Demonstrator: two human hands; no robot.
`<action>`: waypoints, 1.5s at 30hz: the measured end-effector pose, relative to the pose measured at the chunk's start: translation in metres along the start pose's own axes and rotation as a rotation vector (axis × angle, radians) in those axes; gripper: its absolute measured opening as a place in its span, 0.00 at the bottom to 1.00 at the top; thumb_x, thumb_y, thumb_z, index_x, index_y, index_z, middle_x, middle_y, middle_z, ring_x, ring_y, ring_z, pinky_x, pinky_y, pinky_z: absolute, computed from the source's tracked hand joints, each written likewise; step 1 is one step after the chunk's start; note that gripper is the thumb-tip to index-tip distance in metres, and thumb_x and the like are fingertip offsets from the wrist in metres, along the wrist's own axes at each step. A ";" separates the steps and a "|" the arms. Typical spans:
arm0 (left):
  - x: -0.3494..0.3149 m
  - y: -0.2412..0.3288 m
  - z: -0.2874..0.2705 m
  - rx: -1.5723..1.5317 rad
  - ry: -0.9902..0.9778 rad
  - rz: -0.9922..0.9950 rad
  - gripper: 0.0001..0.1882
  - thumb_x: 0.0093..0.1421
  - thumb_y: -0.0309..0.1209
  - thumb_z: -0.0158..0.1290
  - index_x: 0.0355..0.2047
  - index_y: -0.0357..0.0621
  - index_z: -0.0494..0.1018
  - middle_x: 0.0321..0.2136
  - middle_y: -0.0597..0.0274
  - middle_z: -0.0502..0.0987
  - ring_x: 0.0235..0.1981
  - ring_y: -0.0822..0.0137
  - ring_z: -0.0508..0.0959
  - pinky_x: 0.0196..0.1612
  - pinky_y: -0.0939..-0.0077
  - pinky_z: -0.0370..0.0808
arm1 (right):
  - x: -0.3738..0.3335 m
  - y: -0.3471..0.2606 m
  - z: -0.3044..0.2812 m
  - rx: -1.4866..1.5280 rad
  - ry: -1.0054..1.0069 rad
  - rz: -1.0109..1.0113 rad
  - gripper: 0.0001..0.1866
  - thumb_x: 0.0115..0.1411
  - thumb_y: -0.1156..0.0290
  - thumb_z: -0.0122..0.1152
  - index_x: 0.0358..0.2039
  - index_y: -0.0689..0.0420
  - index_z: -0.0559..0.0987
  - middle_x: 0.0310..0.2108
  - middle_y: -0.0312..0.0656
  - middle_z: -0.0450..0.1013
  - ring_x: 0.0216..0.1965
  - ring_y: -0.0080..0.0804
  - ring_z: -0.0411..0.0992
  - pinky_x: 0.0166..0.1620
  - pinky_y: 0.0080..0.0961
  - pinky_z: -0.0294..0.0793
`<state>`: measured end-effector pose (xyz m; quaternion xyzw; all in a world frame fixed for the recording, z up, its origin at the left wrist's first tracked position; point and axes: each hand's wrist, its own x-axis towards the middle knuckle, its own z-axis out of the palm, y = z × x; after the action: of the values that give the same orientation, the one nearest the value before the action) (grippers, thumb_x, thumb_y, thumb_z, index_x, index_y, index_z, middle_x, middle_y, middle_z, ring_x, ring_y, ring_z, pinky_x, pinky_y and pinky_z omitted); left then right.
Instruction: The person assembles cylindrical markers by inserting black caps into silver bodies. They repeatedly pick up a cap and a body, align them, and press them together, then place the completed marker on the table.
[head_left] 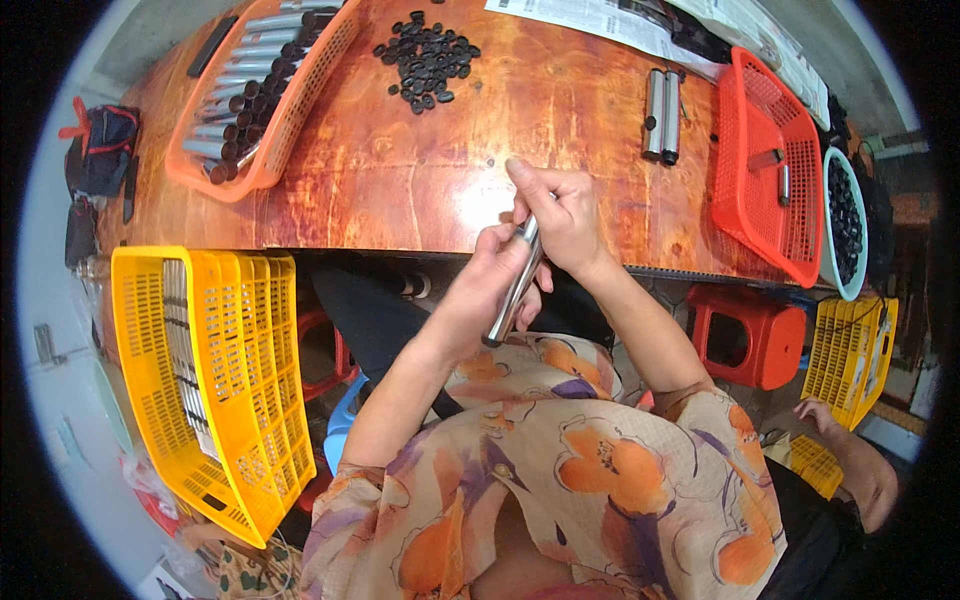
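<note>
A slim silver metal tube [514, 296] slants across the space just in front of my body, at the table's near edge. My left hand [480, 290] is closed around its middle, and the dark lower end sticks out below the fingers. Around the upper end, my right hand [562, 208] is curled with its thumb on top. Those fingers hide most of that end, so I cannot tell if a small part is pinched there. Beyond my hands, a loose pile of small black oval caps [430, 62] lies on the wooden table [560, 110].
An orange basket [285, 150] of silver tubes stands at left. At right lie silver tubes [655, 115], beside a red basket [740, 195] and a pale teal bowl [832, 262] of black parts. Yellow crates [255, 380], a red stool [765, 335] and another person's arm [860, 465] flank me.
</note>
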<state>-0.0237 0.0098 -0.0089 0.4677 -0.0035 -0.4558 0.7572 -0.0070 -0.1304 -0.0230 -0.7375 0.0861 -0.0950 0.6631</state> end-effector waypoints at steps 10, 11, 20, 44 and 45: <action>-0.005 -0.044 -0.018 1.013 0.325 0.636 0.15 0.58 0.30 0.51 0.42 0.34 0.63 0.27 0.45 0.72 0.24 0.46 0.72 0.27 0.65 0.70 | -0.015 0.006 0.006 -0.308 -0.080 0.010 0.29 0.63 0.54 0.49 0.13 0.66 0.74 0.11 0.47 0.69 0.14 0.34 0.69 0.21 0.32 0.65; -0.006 -0.044 -0.020 0.929 0.287 0.562 0.14 0.59 0.30 0.50 0.42 0.35 0.63 0.26 0.48 0.72 0.22 0.49 0.72 0.25 0.68 0.70 | -0.016 -0.002 0.005 -0.359 -0.118 0.016 0.28 0.63 0.54 0.49 0.15 0.66 0.75 0.12 0.48 0.70 0.16 0.35 0.71 0.22 0.33 0.66; 0.002 -0.050 -0.048 -0.182 -0.004 0.004 0.10 0.66 0.39 0.43 0.34 0.46 0.64 0.21 0.70 0.66 0.17 0.79 0.65 0.18 0.86 0.62 | 0.004 -0.003 0.022 -0.668 -0.062 -0.403 0.15 0.56 0.60 0.58 0.22 0.60 0.74 0.26 0.47 0.69 0.32 0.47 0.68 0.35 0.38 0.68; 0.007 -0.054 -0.049 -0.121 -0.033 -0.053 0.07 0.65 0.32 0.45 0.32 0.44 0.62 0.20 0.70 0.63 0.17 0.78 0.64 0.17 0.84 0.59 | 0.026 0.013 0.051 -0.957 -0.413 -0.410 0.16 0.52 0.67 0.55 0.43 0.52 0.71 0.52 0.44 0.61 0.56 0.44 0.58 0.53 0.41 0.59; 0.008 -0.052 -0.051 -0.170 -0.069 -0.104 0.07 0.64 0.31 0.45 0.31 0.44 0.62 0.20 0.70 0.62 0.16 0.78 0.63 0.17 0.84 0.59 | 0.027 0.010 0.051 -0.970 -0.427 -0.397 0.17 0.52 0.67 0.55 0.44 0.52 0.70 0.52 0.44 0.61 0.56 0.44 0.58 0.52 0.41 0.59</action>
<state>-0.0331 0.0331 -0.0781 0.3854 0.0335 -0.5090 0.7689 0.0324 -0.0890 -0.0376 -0.9627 -0.1566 -0.0162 0.2202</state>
